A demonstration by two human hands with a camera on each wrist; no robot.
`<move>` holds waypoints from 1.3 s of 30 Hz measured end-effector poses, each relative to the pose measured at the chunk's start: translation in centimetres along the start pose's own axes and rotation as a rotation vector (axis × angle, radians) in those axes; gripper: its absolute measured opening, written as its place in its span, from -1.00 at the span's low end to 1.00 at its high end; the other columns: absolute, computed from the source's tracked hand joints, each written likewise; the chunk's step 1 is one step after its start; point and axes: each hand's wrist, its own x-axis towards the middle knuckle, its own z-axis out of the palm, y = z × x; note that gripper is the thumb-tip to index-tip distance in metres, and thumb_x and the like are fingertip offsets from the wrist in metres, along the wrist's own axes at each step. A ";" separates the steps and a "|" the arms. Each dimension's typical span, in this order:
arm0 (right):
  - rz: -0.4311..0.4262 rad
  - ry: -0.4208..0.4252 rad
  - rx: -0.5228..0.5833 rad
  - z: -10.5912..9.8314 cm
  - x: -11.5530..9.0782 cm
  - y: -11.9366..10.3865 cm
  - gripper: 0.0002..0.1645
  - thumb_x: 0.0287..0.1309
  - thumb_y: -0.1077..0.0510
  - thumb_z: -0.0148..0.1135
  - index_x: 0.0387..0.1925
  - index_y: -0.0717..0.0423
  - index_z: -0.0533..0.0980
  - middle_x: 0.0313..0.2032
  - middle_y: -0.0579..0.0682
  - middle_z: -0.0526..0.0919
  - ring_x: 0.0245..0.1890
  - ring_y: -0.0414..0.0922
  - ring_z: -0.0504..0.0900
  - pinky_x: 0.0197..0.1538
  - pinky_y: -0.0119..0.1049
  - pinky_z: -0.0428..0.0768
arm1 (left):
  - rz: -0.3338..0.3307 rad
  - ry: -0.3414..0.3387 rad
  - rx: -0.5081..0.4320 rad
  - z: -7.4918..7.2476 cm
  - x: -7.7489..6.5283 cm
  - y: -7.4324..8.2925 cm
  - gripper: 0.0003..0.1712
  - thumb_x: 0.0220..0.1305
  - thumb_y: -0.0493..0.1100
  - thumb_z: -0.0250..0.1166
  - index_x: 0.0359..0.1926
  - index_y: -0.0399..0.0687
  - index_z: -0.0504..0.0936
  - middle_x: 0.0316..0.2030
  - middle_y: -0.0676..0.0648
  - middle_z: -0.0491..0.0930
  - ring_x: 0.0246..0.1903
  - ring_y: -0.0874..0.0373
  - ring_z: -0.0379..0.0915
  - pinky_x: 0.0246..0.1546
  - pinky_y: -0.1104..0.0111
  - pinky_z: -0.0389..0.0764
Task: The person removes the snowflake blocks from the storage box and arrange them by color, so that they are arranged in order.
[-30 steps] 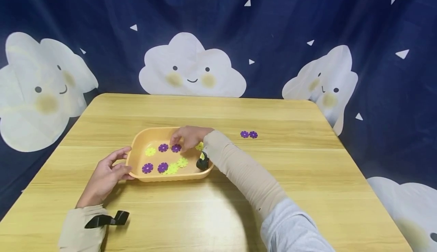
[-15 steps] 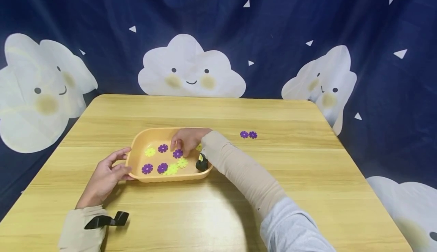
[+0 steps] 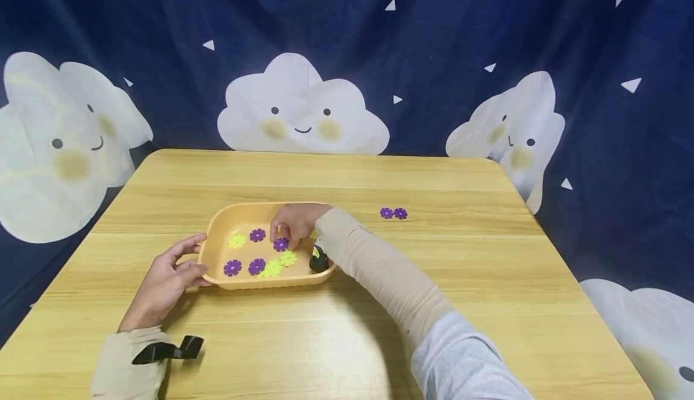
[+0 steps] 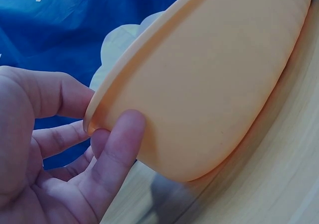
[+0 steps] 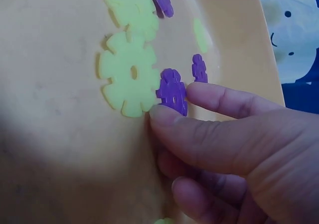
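An orange plastic tray (image 3: 214,222) sits on the table with yellow and purple flower-shaped discs lying flat inside. My left hand (image 3: 170,276) holds the tray's left end, thumb (image 4: 124,139) on the outer wall and a finger at the rim. Reaching in from the right, my right hand (image 3: 298,222) pinches a purple flower-shaped disc (image 5: 173,92) between thumb and index finger, low over the tray floor. A yellow disc (image 5: 132,74) lies right beside it. In the head view, my right hand and wrist partly cover the tray's right side.
Two purple discs (image 3: 393,213) lie side by side on the wooden table (image 3: 461,267), right of the tray. A black strap (image 3: 168,350) sticks out from my left sleeve. Behind the table hangs a dark blue curtain (image 3: 434,38) with clouds.
The purple disc at my right fingertips has shifted slightly towards me, together with the hand. My left hand stays on the tray's end.
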 end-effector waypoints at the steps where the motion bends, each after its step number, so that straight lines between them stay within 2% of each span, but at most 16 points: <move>1: 0.001 0.001 -0.005 0.0 0.0 0.0 -0.57 0.00 0.39 0.43 -0.10 -0.05 0.60 -0.30 -0.06 0.59 -0.31 -0.22 0.53 -0.31 -0.50 0.59 | 0.000 0.000 0.000 0.0 0.0 0.0 -0.32 0.23 -0.55 0.12 0.36 -0.47 0.12 0.02 -0.28 0.13 -0.27 0.18 0.60 -0.35 0.29 0.75; 10: -0.003 0.000 -0.006 0.0 0.0 0.1 -0.63 -0.03 0.41 0.44 -0.23 0.00 0.56 -0.26 -0.09 0.58 -0.23 -0.20 0.52 -0.24 -0.49 0.58 | 0.007 -0.001 0.025 0.0 0.0 -0.1 -0.32 0.24 -0.55 0.12 0.37 -0.47 0.13 0.02 -0.28 0.13 -0.27 0.19 0.60 -0.35 0.29 0.75; 17: 0.019 0.021 0.064 0.0 -0.4 0.0 -0.63 -0.07 0.47 0.42 -0.34 0.12 0.41 -0.26 -0.06 0.52 -0.24 -0.18 0.50 -0.28 -0.50 0.56 | 0.005 -0.008 0.002 0.1 0.1 0.0 -0.33 0.26 -0.52 0.13 0.36 -0.45 0.15 0.02 -0.26 0.12 -0.30 0.17 0.58 -0.34 0.29 0.75; 23: 0.032 0.015 0.066 0.0 -0.4 0.2 -0.68 0.06 0.38 0.38 -0.30 0.09 0.39 -0.22 -0.05 0.47 -0.37 -0.20 0.46 -0.42 -0.50 0.52 | -0.004 0.003 0.021 -0.1 0.1 -0.1 -0.32 0.24 -0.54 0.13 0.37 -0.45 0.14 0.02 -0.26 0.12 -0.29 0.18 0.59 -0.35 0.28 0.75; 26: 0.025 0.002 0.111 -0.1 -0.5 0.3 -0.74 0.13 0.38 0.32 -0.28 0.11 0.39 -0.26 0.00 0.50 -0.45 -0.19 0.48 -0.47 -0.48 0.51 | -0.011 0.008 0.027 -0.1 0.0 -0.1 -0.32 0.25 -0.53 0.13 0.37 -0.44 0.14 0.02 -0.25 0.13 -0.29 0.18 0.59 -0.35 0.28 0.75; 33: -0.016 -0.006 0.125 -0.7 -1.1 0.6 -0.74 0.19 0.35 0.27 -0.11 0.07 0.49 -0.37 0.03 0.63 -0.40 -0.09 0.63 -0.29 -0.34 0.69 | -0.018 0.006 0.029 -0.1 0.0 0.0 -0.32 0.26 -0.52 0.14 0.38 -0.44 0.13 0.03 -0.25 0.13 -0.31 0.17 0.58 -0.33 0.28 0.75; 39: -0.046 0.016 0.118 -1.3 -1.4 0.6 -0.74 0.22 0.31 0.26 -0.04 0.08 0.55 -0.41 0.06 0.67 -0.38 -0.02 0.67 -0.26 -0.25 0.72 | -0.008 0.008 -0.011 -0.1 0.0 -0.1 -0.33 0.23 -0.54 0.13 0.36 -0.43 0.17 0.02 -0.26 0.15 -0.33 0.16 0.57 -0.35 0.29 0.75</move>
